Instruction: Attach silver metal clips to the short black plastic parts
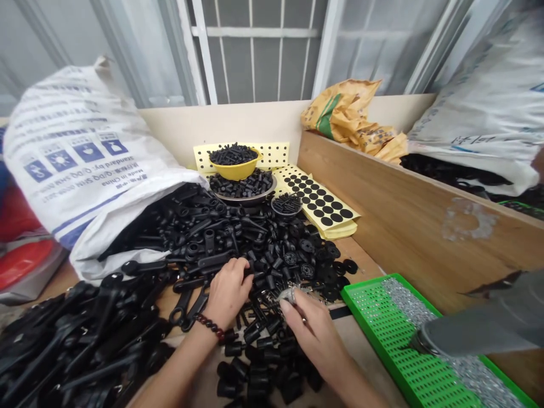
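Observation:
My left hand (228,290), with a dark bead bracelet at the wrist, is curled down into the pile of black plastic parts (255,249), its fingertips closed among small black sleeves. My right hand (312,328) lies just to its right, thumb and forefinger pinched on a small shiny metal piece (288,294). Several short black cylinders (259,362) lie under and between both wrists. What the left fingers grip is hidden in the pile.
A white woven sack (80,164) spills long black handles (76,340) at the left. A yellow bowl (236,168) and a metal dish (249,192) of black parts stand behind, beside yellow sheets of black round pads (318,204). A green perforated tray (382,317) with small silver screws sits at the right, by a wooden board (403,209).

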